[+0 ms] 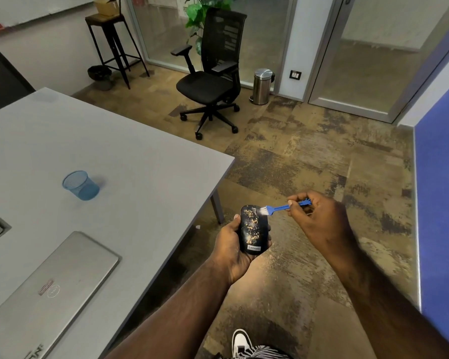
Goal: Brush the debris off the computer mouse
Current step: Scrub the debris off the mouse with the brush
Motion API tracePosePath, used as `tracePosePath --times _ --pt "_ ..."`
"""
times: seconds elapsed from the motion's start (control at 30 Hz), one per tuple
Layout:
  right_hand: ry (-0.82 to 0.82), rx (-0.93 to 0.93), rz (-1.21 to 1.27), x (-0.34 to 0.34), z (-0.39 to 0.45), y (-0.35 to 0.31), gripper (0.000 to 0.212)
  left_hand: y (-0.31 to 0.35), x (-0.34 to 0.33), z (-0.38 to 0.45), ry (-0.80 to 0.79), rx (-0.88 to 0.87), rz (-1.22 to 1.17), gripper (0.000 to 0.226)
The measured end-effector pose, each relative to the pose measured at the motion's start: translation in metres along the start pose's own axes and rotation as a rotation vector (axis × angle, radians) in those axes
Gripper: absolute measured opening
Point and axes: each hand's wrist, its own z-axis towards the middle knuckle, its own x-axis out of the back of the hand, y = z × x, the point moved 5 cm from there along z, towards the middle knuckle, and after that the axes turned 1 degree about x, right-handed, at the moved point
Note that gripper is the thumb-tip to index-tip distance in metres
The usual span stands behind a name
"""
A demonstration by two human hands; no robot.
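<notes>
My left hand (231, 251) grips a black computer mouse (253, 230) from below and holds it over the floor, just past the table's corner. Tan crumbs of debris are scattered across the mouse's top. My right hand (319, 217) pinches a small blue brush (283, 208) by its handle. The brush's white bristles touch the far right end of the mouse.
A grey table (119, 156) lies to the left with a blue mesh cup (80, 185) and a shut silver laptop (49, 288) on it. A black office chair (213, 73), a steel bin (262, 86) and a tall stool (112, 45) stand farther back on the carpet.
</notes>
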Motion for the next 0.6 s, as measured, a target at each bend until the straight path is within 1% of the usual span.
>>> tracePosePath --times 0.07,0.17,0.37,0.5,0.53,0.6 --pt "0.048 -0.019 -0.052 0.003 0.003 0.003 0.01 -0.001 0.0 -0.001 0.002 0.011 -0.002 0.055" --pt "0.072 -0.007 0.003 0.009 0.004 0.002 0.012 -0.002 0.0 0.0 0.005 0.014 -0.001 0.055" --pt "-0.151 0.077 -0.047 0.004 0.0 -0.007 0.013 -0.002 0.001 0.001 0.011 -0.005 0.026 0.059" --pt "-0.27 0.108 -0.008 0.012 0.002 -0.013 0.029 -0.004 0.005 0.001 0.031 0.001 0.011 0.057" --pt "-0.28 0.114 -0.013 0.013 0.002 -0.015 0.03 -0.005 0.006 0.001 0.031 0.003 0.01 0.057" --pt "-0.25 0.116 -0.054 0.013 0.004 -0.017 0.022 -0.007 0.005 0.001 0.021 0.003 0.023 0.058"
